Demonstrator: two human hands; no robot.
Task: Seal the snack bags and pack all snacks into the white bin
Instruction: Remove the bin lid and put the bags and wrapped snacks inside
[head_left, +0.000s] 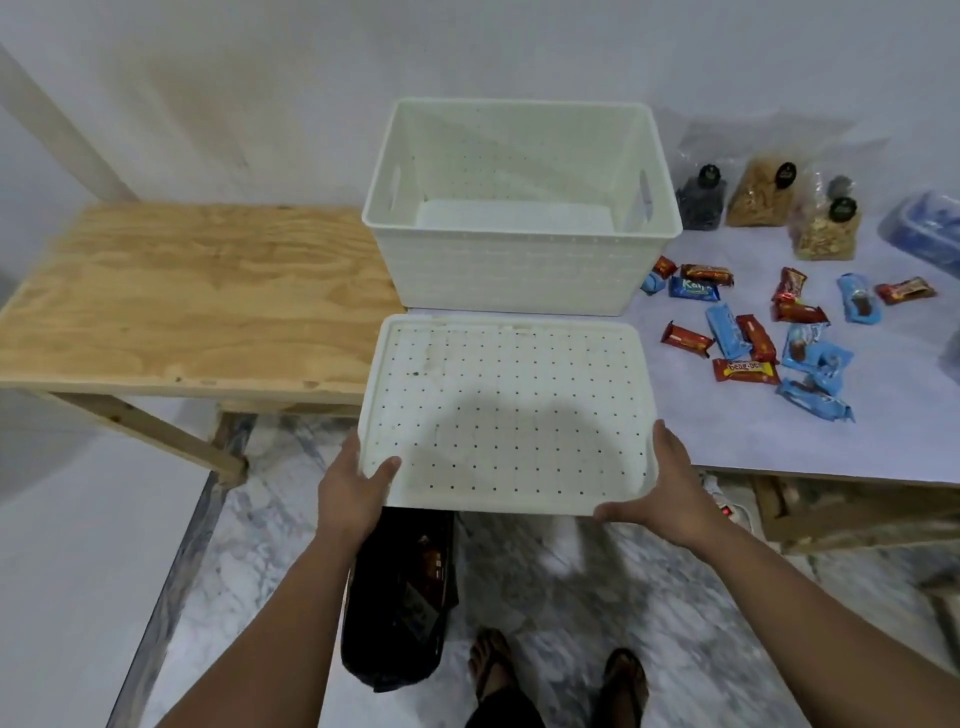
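Note:
The white bin (524, 270) stands open and empty on the table, at its back edge near the wall. In front of it I hold its white perforated lid (509, 405) flat, partly over the table's front edge. My left hand (358, 488) grips the lid's near left corner and my right hand (660, 483) grips the near right corner. To the right of the bin lie several red and blue snack bars (748, 338). Behind them stand three clear snack bags: a dark one (701, 200), a tan one (758, 195) and another tan one (826, 228).
A bare plywood table (192, 291) adjoins on the left. A blue-lidded container (930, 228) sits at the far right. Under the lid, on the marble floor, stands a black bag (400, 597). A power strip (727, 512) lies below the table's right side. My feet (556, 675) are below.

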